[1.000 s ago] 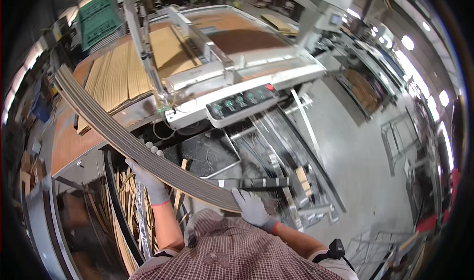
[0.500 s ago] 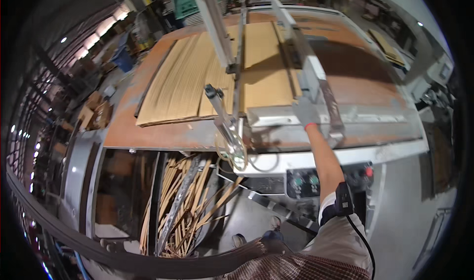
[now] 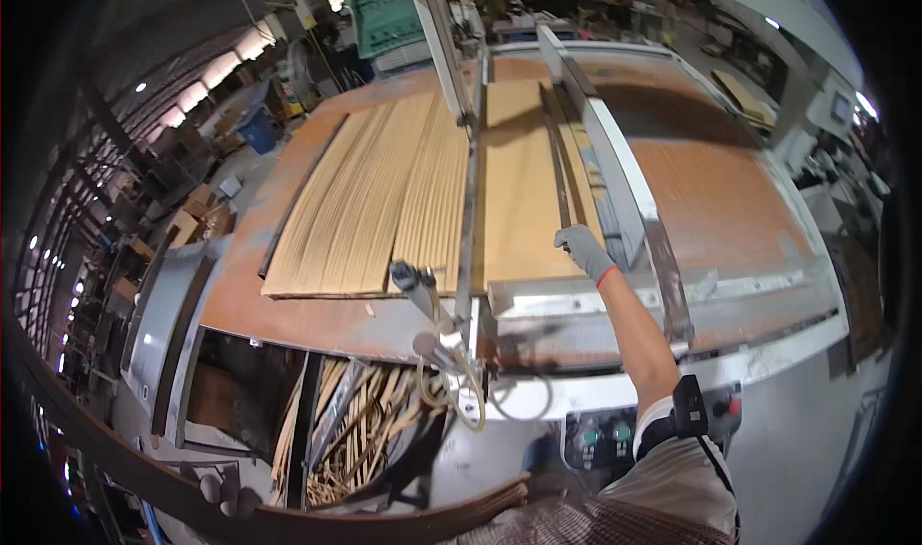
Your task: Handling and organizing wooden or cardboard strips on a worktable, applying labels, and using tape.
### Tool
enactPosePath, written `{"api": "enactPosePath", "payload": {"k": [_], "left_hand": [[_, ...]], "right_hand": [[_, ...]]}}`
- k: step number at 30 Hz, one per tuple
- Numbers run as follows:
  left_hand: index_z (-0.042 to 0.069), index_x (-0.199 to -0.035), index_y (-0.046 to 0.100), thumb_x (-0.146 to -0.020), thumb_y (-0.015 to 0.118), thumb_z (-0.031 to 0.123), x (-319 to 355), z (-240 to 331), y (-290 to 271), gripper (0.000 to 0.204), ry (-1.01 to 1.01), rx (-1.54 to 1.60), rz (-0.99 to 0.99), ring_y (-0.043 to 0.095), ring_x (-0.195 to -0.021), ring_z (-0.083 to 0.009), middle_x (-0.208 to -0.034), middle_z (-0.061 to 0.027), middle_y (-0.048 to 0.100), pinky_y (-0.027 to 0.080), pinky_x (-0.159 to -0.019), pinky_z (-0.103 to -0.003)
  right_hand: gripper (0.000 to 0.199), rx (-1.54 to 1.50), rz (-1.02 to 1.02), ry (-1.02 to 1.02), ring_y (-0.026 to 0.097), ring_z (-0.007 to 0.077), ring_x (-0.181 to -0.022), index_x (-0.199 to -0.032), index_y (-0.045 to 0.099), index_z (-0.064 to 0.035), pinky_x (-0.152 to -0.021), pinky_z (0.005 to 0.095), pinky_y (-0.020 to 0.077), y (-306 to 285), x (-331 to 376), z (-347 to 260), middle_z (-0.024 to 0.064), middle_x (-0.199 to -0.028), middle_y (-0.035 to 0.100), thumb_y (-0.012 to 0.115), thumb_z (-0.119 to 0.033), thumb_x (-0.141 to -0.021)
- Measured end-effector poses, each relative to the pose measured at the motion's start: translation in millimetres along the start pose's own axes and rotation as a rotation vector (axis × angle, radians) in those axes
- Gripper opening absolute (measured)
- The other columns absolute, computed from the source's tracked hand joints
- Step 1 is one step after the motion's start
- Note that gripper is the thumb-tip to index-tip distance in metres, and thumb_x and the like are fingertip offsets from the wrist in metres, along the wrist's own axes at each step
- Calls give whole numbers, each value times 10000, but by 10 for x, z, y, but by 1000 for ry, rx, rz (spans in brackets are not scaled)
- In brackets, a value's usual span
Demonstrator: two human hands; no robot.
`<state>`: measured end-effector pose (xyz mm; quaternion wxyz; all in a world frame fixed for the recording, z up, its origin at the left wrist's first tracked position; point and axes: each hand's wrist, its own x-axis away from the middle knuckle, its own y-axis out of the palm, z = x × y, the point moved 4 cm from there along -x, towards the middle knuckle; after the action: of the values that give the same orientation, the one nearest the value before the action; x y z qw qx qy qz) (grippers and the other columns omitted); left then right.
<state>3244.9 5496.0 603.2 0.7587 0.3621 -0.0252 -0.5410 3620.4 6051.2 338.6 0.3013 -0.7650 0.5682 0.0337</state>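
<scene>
My gloved right hand point(image 3: 588, 253) reaches over the table and is closed on the near end of a thin dark strip point(image 3: 561, 180). The strip runs away from me over a tan sheet point(image 3: 517, 180), beside a fixed upright fence point(image 3: 619, 156). At the lower left, the grey fingertips of my left hand point(image 3: 227, 493) curl over a long dark brown strip point(image 3: 115, 449), which bends across the bottom of the view. The rest of that hand is hidden behind it. Ridged tan strips point(image 3: 365, 199) lie side by side left of a dark rail.
A machine arm with hoses point(image 3: 437, 324) stands at the table's near edge. Tan offcuts point(image 3: 360, 420) fill a bin below it. A control panel with green buttons point(image 3: 600, 439) sits under my right forearm. A blue bin point(image 3: 256, 130) stands beyond the table's left side.
My right hand has come nearer and left from beside the fence, and now holds the dark strip. The view has shifted; my left hand still grips the brown strip.
</scene>
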Motion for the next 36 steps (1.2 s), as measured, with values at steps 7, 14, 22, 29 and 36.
{"api": "enactPosePath", "payload": {"k": [7, 14, 22, 29, 36], "left_hand": [[-31, -1378, 189, -933, 406, 254, -374, -132, -159, 571, 60, 260, -314, 358, -628, -119, -723, -4, 317, 335, -587, -271], [-25, -1388, 197, -888, 443, 168, -905, -405, 363, 590, -276, 394, -517, 407, -638, -151, -709, -21, 337, 358, -565, -287], [-34, -1382, 198, -895, 518, 309, -865, -1100, 1688, 675, -165, 520, -755, 427, -643, -124, -700, -13, 339, 380, -504, -222], [5, -1393, 214, -884, 518, 325, -496, -1881, 2966, 673, -417, 822, -945, 460, -676, -135, -699, -5, 370, 407, -576, -270], [-12, -1369, 212, -836, 578, 366, -208, -2565, 3830, 748, -533, 953, -1023, 520, -742, -192, -672, -29, 404, 419, -607, -326]], "right_hand": [[72, -384, -281, 849, 473, 87, -524, -704, 569, -39, -455, 260, 351, -608, 3942, -1855, -22, -588, 489, 630, -77, -704], [194, 139, -44, 645, 473, 126, -478, -767, 595, 6, -459, 293, 395, -684, 4336, -2124, 43, -572, 517, 692, -140, -684], [429, -252, 0, 907, 509, 175, -536, -818, 586, 51, -523, 333, 420, -551, 3847, -1937, 122, -615, 525, 679, -362, -752], [265, 290, 152, 764, 474, 92, -514, -753, 607, 14, -484, 286, 378, -1867, 5570, -2235, 20, -559, 512, 659, -243, -791], [192, 451, 466, 1109, 404, 61, -528, -733, 606, 10, -471, 267, 335, -3198, 6772, -2705, 7, -513, 422, 635, -168, -800]]}}
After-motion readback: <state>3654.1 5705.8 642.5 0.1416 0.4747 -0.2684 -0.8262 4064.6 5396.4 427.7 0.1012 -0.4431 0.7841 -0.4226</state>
